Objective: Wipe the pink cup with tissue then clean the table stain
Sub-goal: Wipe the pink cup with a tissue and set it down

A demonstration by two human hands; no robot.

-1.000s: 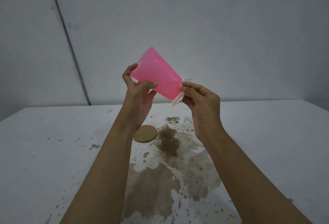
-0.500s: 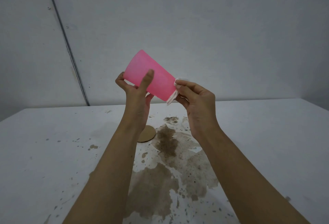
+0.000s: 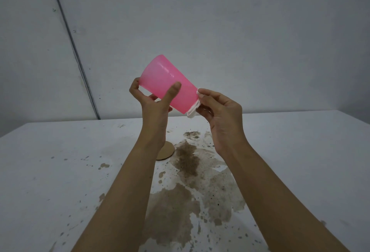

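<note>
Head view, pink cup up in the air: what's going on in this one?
A person holds the pink cup tilted above the table. The left hand grips it near the wider end, while the right hand pinches a white tissue against the narrower end, wiping it. The brown stain below has not yet been cleaned, and a round cardboard disc lies at its edge.

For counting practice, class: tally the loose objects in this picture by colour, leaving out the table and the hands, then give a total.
Pink: 1, the cup
White: 1, the tissue
Brown: 1, the round disc
Total: 3
</note>
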